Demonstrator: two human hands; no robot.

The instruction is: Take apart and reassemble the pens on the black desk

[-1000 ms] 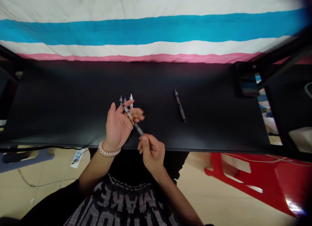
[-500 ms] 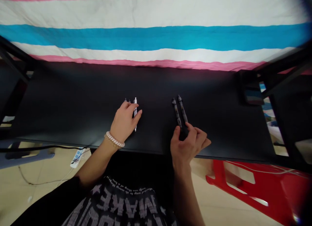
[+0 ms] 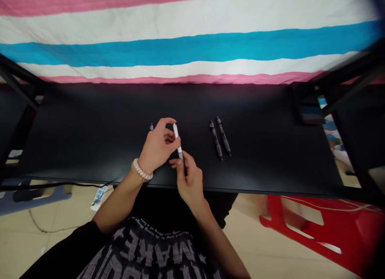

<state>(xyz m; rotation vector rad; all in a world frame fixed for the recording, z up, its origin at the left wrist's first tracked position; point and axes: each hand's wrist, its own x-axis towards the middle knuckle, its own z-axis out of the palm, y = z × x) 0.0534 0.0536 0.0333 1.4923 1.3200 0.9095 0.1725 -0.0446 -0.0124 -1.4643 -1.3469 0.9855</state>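
A white pen (image 3: 177, 135) is held tilted above the black desk, between both hands. My left hand (image 3: 157, 147), with a coiled white band at the wrist, grips its upper part between thumb and fingers. Lower down, my right hand (image 3: 191, 179) pinches the pen's grey end. Just beyond my left hand pokes the tip of another pen (image 3: 151, 127); the hand hides the rest of it. Two dark pens, a left one (image 3: 216, 141) and a right one (image 3: 223, 136), lie side by side to the right of my hands.
The black desk (image 3: 270, 150) ends at a striped cloth (image 3: 192, 48) behind. A dark flat object (image 3: 311, 110) is at the right rear corner. A red plastic stool (image 3: 345, 231) stands below right, a power strip (image 3: 100, 195) below left. Metal frame bars flank both sides.
My right hand has left the two dark pens and moved left to the white pen's lower end. My left hand has picked the white pen up off the desk and shifted slightly right.
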